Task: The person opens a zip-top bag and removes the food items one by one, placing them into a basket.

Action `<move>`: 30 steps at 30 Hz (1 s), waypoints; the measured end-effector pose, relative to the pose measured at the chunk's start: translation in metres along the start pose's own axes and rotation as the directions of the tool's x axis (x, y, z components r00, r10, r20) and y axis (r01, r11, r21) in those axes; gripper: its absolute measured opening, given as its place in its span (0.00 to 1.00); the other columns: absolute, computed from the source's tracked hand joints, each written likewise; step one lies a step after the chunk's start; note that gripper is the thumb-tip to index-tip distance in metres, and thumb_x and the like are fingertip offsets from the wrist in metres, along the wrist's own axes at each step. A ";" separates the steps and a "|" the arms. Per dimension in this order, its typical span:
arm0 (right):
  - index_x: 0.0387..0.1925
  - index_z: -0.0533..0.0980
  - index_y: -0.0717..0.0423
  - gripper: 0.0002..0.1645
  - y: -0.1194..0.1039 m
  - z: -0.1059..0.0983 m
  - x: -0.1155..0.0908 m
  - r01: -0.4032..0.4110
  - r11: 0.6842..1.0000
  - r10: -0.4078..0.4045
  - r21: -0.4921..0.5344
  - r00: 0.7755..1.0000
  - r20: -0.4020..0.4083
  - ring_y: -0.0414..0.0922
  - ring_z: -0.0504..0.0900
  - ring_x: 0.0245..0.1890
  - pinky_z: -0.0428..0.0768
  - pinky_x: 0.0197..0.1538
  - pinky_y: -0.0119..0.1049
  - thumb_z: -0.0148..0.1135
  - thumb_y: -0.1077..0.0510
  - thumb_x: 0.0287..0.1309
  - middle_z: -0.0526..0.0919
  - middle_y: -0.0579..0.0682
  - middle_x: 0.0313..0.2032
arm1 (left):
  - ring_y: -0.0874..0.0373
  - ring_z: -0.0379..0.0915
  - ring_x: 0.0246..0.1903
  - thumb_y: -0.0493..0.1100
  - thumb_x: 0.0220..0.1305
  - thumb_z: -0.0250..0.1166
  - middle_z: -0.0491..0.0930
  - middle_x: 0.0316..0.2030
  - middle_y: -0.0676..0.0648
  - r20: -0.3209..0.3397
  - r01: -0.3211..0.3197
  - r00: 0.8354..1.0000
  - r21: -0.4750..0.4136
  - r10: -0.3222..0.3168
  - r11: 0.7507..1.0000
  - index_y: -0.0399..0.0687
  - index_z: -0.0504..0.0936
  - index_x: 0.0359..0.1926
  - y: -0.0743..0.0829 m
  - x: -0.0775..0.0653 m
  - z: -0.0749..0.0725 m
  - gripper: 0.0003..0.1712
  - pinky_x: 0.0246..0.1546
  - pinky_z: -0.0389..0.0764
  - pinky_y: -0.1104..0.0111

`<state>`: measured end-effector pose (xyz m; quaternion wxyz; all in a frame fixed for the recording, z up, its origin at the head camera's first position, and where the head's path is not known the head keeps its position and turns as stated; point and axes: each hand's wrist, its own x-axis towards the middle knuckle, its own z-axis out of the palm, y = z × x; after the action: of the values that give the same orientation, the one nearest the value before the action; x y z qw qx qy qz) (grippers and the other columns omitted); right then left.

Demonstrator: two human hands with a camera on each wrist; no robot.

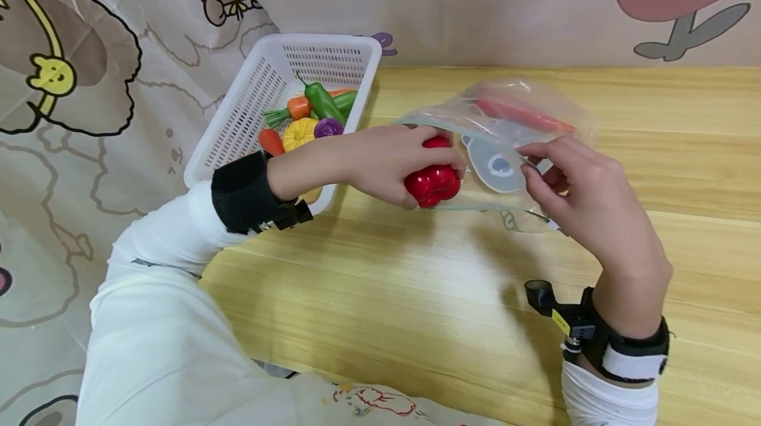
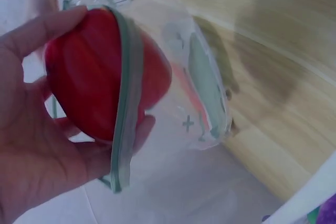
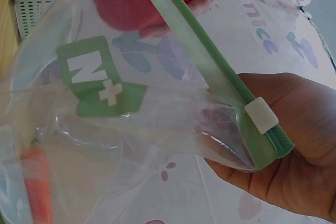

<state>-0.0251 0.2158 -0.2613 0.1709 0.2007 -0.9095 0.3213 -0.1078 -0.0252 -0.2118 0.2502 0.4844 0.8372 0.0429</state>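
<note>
My left hand [image 1: 398, 162] grips a glossy red bell pepper [image 1: 433, 181] at the mouth of a clear zip bag [image 1: 470, 123]. In the left wrist view the green zip strip [image 2: 125, 103] crosses the bell pepper [image 2: 84, 72], part of it behind the clear plastic. My right hand [image 1: 594, 195] pinches the bag's edge at the other end. A white slider [image 3: 261, 115] sits on the strip near that hand [image 3: 294, 135] in the right wrist view. Inside the bag lies a long red vegetable [image 1: 523, 114], its kind unclear. A pale round shape [image 1: 496, 165] shows at the bag's middle.
Left of the bag stands a white plastic basket [image 1: 228, 106]. It holds a green pepper [image 1: 322, 101], a yellow pumpkin [image 1: 299, 134], a purple vegetable [image 1: 328, 127] and a carrot [image 1: 299, 107]. A patterned cloth [image 1: 505, 10] hangs behind the wooden table [image 1: 380, 281].
</note>
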 end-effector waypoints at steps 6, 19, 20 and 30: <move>0.42 0.78 0.65 0.15 0.001 0.002 -0.001 0.004 1.000 -0.004 0.000 1.000 -0.012 0.20 0.63 0.26 0.65 0.30 0.13 0.62 0.71 0.49 0.79 0.54 0.31 | 0.57 0.59 0.59 0.46 0.47 0.69 0.60 0.61 0.52 0.009 -0.111 0.994 -0.143 0.113 0.983 0.61 0.69 0.58 -0.004 -0.013 -0.005 0.34 0.50 0.74 0.68; 0.42 0.79 0.63 0.14 0.012 -0.001 -0.003 -0.070 0.997 0.070 -0.020 0.997 -0.018 0.12 0.60 0.25 0.63 0.30 0.13 0.58 0.69 0.51 0.80 0.54 0.31 | 0.59 0.56 0.60 0.41 0.47 0.69 0.59 0.60 0.52 0.063 -0.152 0.982 -0.289 0.177 0.945 0.58 0.71 0.57 -0.025 -0.033 -0.008 0.33 0.50 0.76 0.67; 0.42 0.79 0.63 0.14 0.012 -0.002 -0.003 -0.076 0.997 0.075 -0.022 0.997 -0.023 0.11 0.60 0.25 0.63 0.30 0.12 0.58 0.69 0.52 0.80 0.54 0.31 | 0.59 0.56 0.60 0.41 0.47 0.69 0.59 0.61 0.53 0.061 -0.135 0.985 -0.292 0.159 0.947 0.58 0.71 0.57 -0.027 -0.035 -0.008 0.33 0.51 0.76 0.66; 0.42 0.79 0.63 0.14 0.013 -0.004 -0.003 -0.091 0.995 0.089 -0.050 0.995 -0.041 0.09 0.59 0.25 0.62 0.30 0.12 0.57 0.67 0.52 0.80 0.54 0.31 | 0.53 0.58 0.60 0.40 0.47 0.70 0.59 0.61 0.48 0.003 0.057 0.998 -0.272 -0.059 0.960 0.54 0.70 0.56 -0.066 -0.060 -0.009 0.33 0.54 0.74 0.56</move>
<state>-0.0277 0.2287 -0.2664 0.1789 0.1490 -0.9223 0.3086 -0.1398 -0.1088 -0.2017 0.3134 0.4206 0.8378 0.1515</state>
